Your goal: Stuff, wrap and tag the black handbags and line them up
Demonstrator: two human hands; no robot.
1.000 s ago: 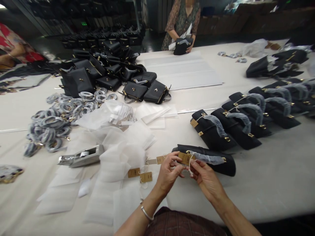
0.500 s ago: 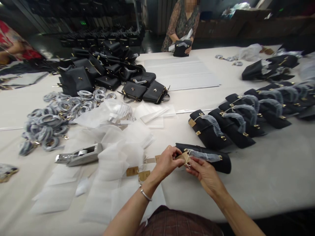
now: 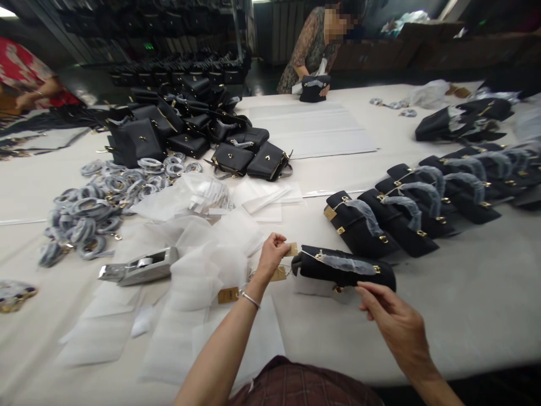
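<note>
A black handbag (image 3: 343, 269) lies on its side on the white table (image 3: 465, 304) in front of me, its handle wrapped in clear film. My left hand (image 3: 274, 252) pinches a brown paper tag (image 3: 291, 248) just left of the bag, with the tag's white string running to the bag's gold ring. My right hand (image 3: 395, 321) hovers near the bag's lower right edge, fingers loosely curled and nothing in them. More brown tags (image 3: 229, 295) lie on the table below my left wrist.
A row of tagged black bags (image 3: 397, 217) runs off to the right. White foam sheets (image 3: 198, 265), a tape dispenser (image 3: 139, 266) and coiled wrapped straps (image 3: 91, 203) fill the left. A pile of black bags (image 3: 186, 129) sits farther back. A person (image 3: 315, 51) handles a bag across the table.
My hands were together at the bag's ring with the tag. Now the left has pulled the tag up and left, and the right has let go and dropped back toward me.
</note>
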